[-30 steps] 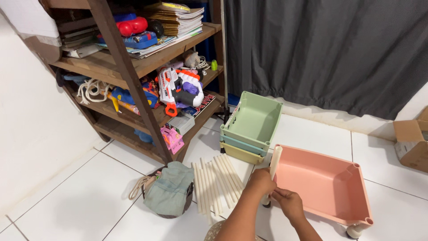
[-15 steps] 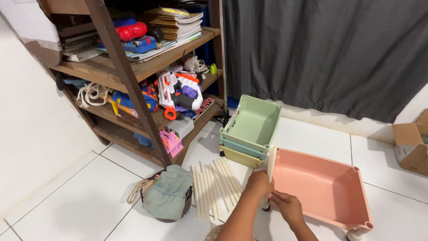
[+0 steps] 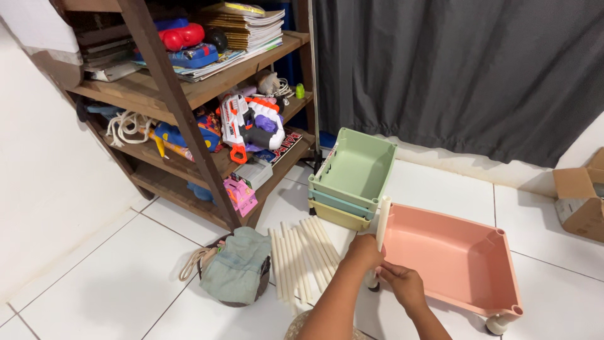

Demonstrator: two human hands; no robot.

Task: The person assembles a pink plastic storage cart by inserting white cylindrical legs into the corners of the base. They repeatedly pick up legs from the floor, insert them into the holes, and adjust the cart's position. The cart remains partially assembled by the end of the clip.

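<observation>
Left hand point(image 3: 363, 252) grip wraps the cream tube point(image 3: 382, 221), which stands nearly upright at the pink bin's point(image 3: 453, 264) near-left corner. Right hand point(image 3: 402, 284) pinches the tube's base, just right of it. Spare tubes point(image 3: 302, 255) lie left on the floor.

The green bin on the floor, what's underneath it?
The green bin sits nested on a stack: a blue bin directly beneath, then a yellow bin at the bottom on the white tiled floor. Only their rims show; their insides are covered.
</observation>
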